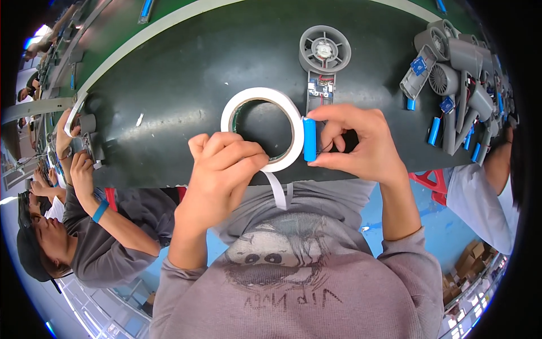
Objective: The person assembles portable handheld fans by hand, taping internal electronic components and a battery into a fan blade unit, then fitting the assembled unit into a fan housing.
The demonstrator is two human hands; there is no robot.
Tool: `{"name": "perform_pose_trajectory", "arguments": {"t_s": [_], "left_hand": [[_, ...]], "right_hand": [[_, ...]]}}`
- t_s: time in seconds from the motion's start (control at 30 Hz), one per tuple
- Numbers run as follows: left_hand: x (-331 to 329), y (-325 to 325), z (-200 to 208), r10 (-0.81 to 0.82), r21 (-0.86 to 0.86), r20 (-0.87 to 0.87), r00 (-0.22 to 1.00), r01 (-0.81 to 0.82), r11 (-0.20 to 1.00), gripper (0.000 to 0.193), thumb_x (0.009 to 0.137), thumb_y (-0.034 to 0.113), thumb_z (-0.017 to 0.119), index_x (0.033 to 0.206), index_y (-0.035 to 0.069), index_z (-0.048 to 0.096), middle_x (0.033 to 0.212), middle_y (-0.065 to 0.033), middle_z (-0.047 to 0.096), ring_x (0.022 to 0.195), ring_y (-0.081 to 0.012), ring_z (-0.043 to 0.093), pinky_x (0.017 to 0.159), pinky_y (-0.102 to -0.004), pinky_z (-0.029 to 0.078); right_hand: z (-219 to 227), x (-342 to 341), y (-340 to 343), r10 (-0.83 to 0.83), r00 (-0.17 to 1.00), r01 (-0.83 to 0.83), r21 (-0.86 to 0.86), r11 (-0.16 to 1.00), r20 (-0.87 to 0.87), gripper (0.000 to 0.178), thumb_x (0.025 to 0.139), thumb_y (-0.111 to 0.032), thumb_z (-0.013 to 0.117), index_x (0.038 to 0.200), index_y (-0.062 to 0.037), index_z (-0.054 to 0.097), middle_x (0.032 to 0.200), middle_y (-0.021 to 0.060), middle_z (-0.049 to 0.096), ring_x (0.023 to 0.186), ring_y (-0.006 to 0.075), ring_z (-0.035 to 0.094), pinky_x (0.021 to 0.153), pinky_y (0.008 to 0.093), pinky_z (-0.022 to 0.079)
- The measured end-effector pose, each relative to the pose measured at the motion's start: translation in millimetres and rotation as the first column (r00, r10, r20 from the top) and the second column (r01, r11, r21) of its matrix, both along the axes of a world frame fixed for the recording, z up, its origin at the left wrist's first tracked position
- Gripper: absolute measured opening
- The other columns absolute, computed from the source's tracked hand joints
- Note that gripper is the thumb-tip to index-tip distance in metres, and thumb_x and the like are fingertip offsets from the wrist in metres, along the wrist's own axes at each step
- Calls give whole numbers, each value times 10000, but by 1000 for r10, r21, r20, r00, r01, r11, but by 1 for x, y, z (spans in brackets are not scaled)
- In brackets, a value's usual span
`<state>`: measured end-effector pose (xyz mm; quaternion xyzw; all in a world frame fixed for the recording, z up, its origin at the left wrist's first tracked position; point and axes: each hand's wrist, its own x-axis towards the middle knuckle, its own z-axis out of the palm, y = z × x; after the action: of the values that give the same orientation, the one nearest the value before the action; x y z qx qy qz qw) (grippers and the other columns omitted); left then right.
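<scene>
My left hand (222, 172) is closed on the near side of a roll of white tape (228, 113), which stands over the dark table edge. A loose strip of tape (276, 191) hangs below the roll. In my right hand (370, 138) a blue cylindrical battery (310, 141) is pinched upright between thumb and forefinger. The battery's left side is against the roll's outer edge. Thin wires run from the battery toward my curled fingers. Just beyond lies a grey handheld fan housing (325, 51) with a small circuit board (320, 87) in its open handle; my right hand hides the handle's near end.
Several grey fan housings (463, 56) with blue batteries are piled at the right of the dark table (169, 85). A person with a blue wristband (100, 211) works at the left, holding grey parts. Another person's white sleeve (480, 198) shows at the right.
</scene>
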<state>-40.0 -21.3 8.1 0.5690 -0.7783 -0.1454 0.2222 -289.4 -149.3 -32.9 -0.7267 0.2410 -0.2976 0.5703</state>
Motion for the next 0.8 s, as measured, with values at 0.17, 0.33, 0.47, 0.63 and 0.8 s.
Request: {"name": "perform_pose_trajectory", "arguments": {"t_s": [0.17,0.33,0.47,0.63,0.8], "left_hand": [[0,-2,8,-33,36,63,997,31,999,230,775,53,740,996,118,740,1047,29,695,1000,-176,607,880,-377,332],[-17,8,12,-35,60,130,991,28,998,267,757,57,751,1021,100,742,1038,28,691,980,-161,612,877,-376,339],[-51,35,-6,162,-92,35,986,-158,983,323,740,77,815,1052,72,734,968,-18,689,929,-232,618,885,-400,369],[-52,41,-8,240,-175,-16,971,-240,955,318,719,82,819,1032,94,765,965,35,693,903,-157,602,853,-367,320],[-50,50,-9,141,-123,43,989,-135,983,318,737,64,813,1049,88,753,972,-14,707,934,-226,609,933,-409,346]], "right_hand": [[-2,2,-3,19,999,-23,-135,991,-34,543,668,-48,931,1175,-41,736,683,-12,635,579,88,503,572,244,405],[0,2,3,-20,994,2,-173,985,-104,562,658,-29,931,1179,-31,720,672,-14,638,558,66,518,564,227,417],[-2,0,4,-152,988,152,-33,988,-10,624,671,21,919,1241,14,666,676,-10,651,568,39,558,568,199,433],[0,1,5,-221,975,217,89,972,33,594,726,-10,918,1260,-6,657,680,-18,669,605,29,605,569,189,446],[4,-8,-6,-362,928,314,335,888,88,620,773,73,844,1343,36,604,708,-13,662,629,46,609,608,187,460]]}}
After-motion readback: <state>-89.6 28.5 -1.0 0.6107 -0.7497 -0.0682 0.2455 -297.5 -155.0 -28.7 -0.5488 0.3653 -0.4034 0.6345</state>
